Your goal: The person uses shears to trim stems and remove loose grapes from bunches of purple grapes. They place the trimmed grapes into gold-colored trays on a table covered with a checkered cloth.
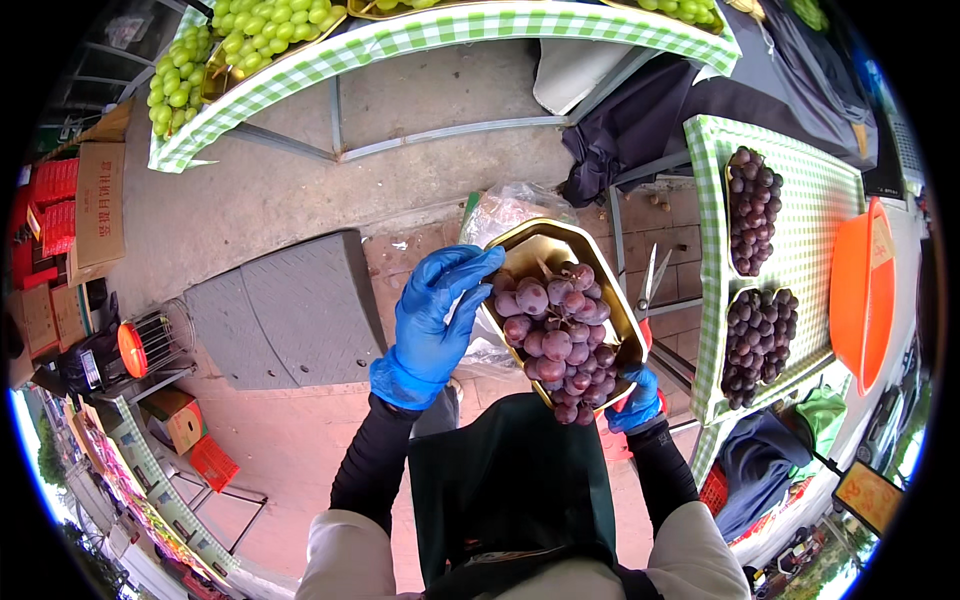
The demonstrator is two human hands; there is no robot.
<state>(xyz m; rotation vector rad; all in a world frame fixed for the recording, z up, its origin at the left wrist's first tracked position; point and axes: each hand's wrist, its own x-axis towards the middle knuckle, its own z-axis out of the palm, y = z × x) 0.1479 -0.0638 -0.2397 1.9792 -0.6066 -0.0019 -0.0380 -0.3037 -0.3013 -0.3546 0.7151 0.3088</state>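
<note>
Tray: gold tray (530, 250) of red grapes (560, 335), long axis running away from the person, tilted.
Left hand (435, 320): grasping tray's left rim.
Right hand (635, 400): gripping tray's near corner plus scissors (650, 285).
Right of tray: checked table (815, 215) with dark grapes (752, 208).

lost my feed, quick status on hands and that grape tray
Left hand in blue glove on the rim of the gold tray. Right hand supports tray from below, scissors alongside. Red grapes heaped in tray. Nothing blocking.
</note>
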